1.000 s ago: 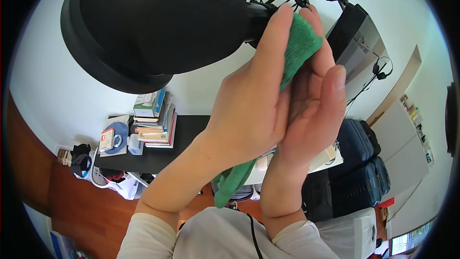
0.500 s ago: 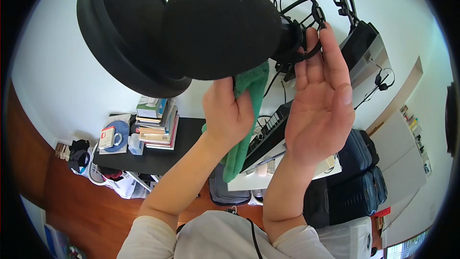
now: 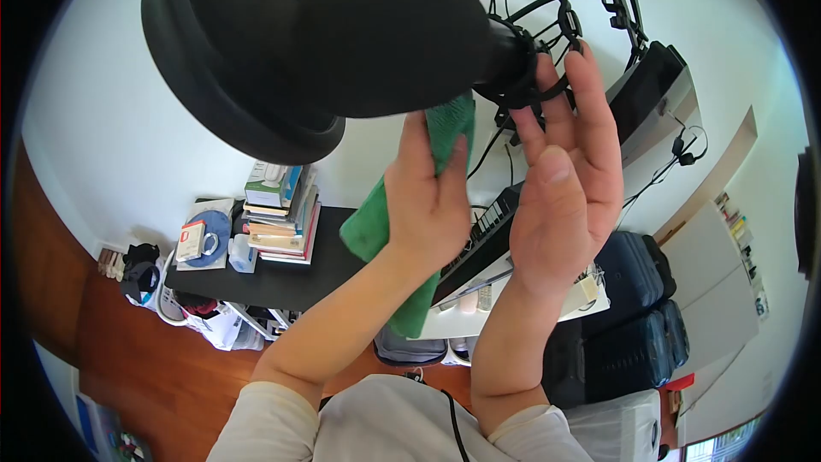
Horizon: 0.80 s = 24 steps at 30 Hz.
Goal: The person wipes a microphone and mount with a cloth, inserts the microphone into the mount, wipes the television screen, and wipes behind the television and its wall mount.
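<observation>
A large black foam-covered microphone (image 3: pixel 389 38) fills the upper middle of the view, with a round black pop filter (image 3: pixel 231 60) at its left. My left hand (image 3: pixel 428 201) is closed around a green cloth (image 3: pixel 369 222), whose upper end touches the foam's underside. Loose parts of the cloth hang to the left and below the hand. At the microphone's right end is a black shock mount (image 3: pixel 513 64). My right hand (image 3: pixel 569 180) is open, palm toward me, its fingers apart and the fingertips at the mount's ring; the thumb stands free.
Behind my arms, a black desk (image 3: pixel 299 287) bears a stack of books (image 3: pixel 286 222). A keyboard instrument (image 3: pixel 479 244) stands on a white table. Dark suitcases (image 3: pixel 637 291) are at the right. A black boom arm (image 3: pixel 620 8) reaches in at the upper right.
My left hand has shifted slightly right, and more cloth shows at its left. The microphone has moved up a little and left. My right thumb and fingers have bent inward.
</observation>
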Each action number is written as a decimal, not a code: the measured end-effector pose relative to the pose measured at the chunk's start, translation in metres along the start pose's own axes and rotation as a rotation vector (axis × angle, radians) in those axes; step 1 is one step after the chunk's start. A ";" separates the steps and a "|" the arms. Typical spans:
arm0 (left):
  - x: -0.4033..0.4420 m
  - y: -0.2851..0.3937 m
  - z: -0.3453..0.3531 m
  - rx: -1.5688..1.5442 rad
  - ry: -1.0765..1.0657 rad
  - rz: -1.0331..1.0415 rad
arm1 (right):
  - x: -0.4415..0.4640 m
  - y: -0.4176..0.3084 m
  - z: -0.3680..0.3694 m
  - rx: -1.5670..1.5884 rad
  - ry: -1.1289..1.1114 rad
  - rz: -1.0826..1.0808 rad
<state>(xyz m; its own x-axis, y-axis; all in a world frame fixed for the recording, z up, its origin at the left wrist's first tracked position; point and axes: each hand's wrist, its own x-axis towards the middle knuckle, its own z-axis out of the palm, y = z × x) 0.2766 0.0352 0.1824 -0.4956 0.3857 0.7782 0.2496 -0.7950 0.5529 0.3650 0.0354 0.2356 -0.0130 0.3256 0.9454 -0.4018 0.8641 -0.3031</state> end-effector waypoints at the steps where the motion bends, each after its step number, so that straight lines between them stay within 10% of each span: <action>1: 0.002 0.001 -0.005 0.003 -0.008 0.003 | -0.002 0.001 -0.001 0.011 -0.007 -0.012; 4: 0.006 -0.005 -0.020 -0.398 -0.114 -0.483 | -0.012 0.002 -0.006 0.005 0.060 -0.024; 10: -0.004 0.010 -0.037 -0.655 -0.110 -0.609 | -0.066 0.016 -0.009 -0.483 -0.166 0.352; 16: -0.002 -0.012 -0.050 -0.641 -0.193 -0.623 | -0.075 0.058 -0.015 0.088 -0.093 0.926; 24: 0.043 -0.016 -0.077 -0.092 0.202 -0.373 | -0.050 0.087 0.047 0.235 -0.070 0.359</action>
<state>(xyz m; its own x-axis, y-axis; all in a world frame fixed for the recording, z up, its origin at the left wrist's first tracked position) 0.1868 0.0285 0.1842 -0.6930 0.5620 0.4515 -0.0480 -0.6609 0.7490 0.2881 0.0766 0.1679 -0.2487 0.5554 0.7935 -0.5581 0.5875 -0.5861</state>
